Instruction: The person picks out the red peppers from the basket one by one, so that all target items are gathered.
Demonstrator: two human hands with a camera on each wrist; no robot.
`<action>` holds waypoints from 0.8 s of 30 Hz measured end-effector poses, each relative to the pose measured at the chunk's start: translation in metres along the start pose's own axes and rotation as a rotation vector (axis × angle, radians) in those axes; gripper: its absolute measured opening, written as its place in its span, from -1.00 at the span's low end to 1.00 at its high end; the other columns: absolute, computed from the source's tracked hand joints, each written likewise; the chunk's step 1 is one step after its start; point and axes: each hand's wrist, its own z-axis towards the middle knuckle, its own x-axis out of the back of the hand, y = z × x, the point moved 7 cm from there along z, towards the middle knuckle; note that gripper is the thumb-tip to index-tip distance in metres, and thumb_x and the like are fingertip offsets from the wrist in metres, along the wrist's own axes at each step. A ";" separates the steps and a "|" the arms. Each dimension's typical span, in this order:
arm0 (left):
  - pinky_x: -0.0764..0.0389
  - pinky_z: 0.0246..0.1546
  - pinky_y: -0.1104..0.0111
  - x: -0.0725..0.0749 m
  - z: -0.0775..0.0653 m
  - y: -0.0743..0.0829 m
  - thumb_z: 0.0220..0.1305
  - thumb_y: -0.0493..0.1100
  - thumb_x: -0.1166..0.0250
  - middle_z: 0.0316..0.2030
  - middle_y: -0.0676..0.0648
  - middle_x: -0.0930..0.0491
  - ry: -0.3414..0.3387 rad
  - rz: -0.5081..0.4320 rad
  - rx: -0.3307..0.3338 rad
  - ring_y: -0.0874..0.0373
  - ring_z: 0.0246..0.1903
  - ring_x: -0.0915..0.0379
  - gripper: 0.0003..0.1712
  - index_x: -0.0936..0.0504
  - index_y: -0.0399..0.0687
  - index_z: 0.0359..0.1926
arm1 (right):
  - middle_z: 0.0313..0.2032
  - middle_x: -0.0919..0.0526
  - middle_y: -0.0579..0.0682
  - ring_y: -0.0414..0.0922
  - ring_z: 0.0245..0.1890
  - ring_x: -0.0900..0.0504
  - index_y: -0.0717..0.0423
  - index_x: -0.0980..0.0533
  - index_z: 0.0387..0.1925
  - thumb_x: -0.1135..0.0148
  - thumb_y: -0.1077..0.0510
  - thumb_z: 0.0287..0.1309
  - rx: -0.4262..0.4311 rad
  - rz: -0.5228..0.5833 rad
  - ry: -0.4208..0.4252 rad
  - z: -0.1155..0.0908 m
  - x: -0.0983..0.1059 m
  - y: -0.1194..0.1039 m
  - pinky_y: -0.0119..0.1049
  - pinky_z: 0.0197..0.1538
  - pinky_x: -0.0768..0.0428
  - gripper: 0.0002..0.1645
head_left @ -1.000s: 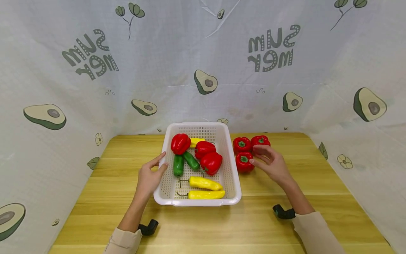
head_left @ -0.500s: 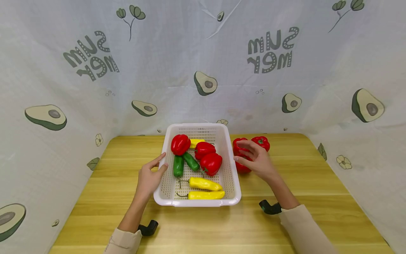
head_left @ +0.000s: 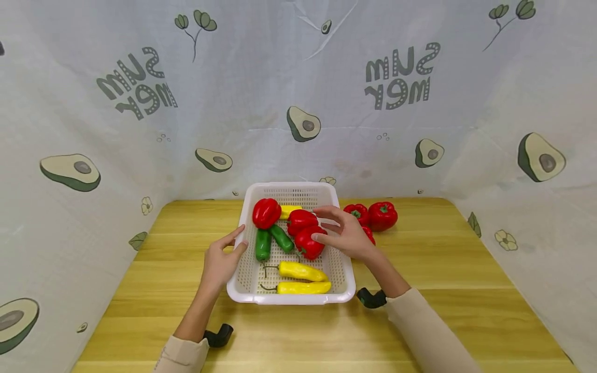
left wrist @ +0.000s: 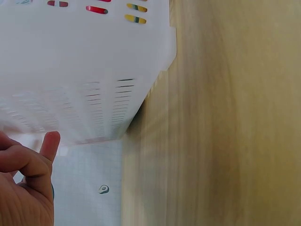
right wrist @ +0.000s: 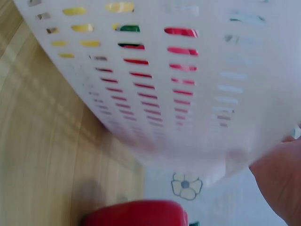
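Head view shows red peppers (head_left: 309, 240) at the right hand (head_left: 347, 235), inside the basket (head_left: 291, 299) that the left hand (head_left: 221, 262) touches, both with fingers parted; one careless bump could roll a pepper.

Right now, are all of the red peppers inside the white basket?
No, because in the head view some red peppers sit on the wooden table, to the right of the white basket.

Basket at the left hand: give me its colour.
White; the basket shows best in the head view.
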 end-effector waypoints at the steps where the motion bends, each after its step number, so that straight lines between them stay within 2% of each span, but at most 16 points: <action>1: -0.80 -0.51 0.22 0.000 0.000 0.000 0.38 -0.02 -0.33 -0.07 -0.25 -0.61 0.000 -0.002 0.000 0.00 -0.43 -0.75 -0.49 -0.60 0.34 0.34 | 0.37 -0.47 0.22 0.27 0.38 -0.45 0.12 -0.41 0.38 -0.51 0.13 0.14 -0.005 -0.002 -0.010 0.002 -0.003 0.001 0.20 0.40 -0.49 -0.21; 6: -0.80 -0.51 0.21 0.000 0.000 -0.001 0.38 -0.03 -0.34 -0.08 -0.25 -0.61 0.000 -0.008 0.001 -0.01 -0.43 -0.75 -0.48 -0.60 0.33 0.34 | 0.37 -0.49 0.17 0.23 0.36 -0.48 0.08 -0.42 0.39 -0.54 0.05 0.11 -0.034 -0.041 -0.043 0.012 -0.015 0.000 0.25 0.40 -0.48 -0.17; 12: -0.80 -0.53 0.22 0.001 0.001 -0.001 0.37 -0.01 -0.34 -0.07 -0.23 -0.62 0.008 0.007 0.003 0.00 -0.45 -0.74 -0.49 -0.60 0.37 0.33 | 0.35 -0.49 0.10 0.20 0.32 -0.52 0.06 -0.43 0.37 -0.54 0.06 0.10 -0.048 -0.079 -0.123 0.023 -0.030 -0.001 0.22 0.30 -0.61 -0.19; 24: -0.80 -0.51 0.22 0.000 0.002 -0.002 0.37 -0.01 -0.34 -0.06 -0.24 -0.62 0.007 0.015 0.006 0.00 -0.43 -0.75 -0.48 -0.59 0.37 0.34 | 0.27 -0.57 0.07 0.08 0.23 -0.53 0.09 -0.52 0.28 -0.59 0.13 -0.02 -0.059 -0.306 -0.206 0.027 -0.043 0.000 0.09 0.25 -0.68 -0.22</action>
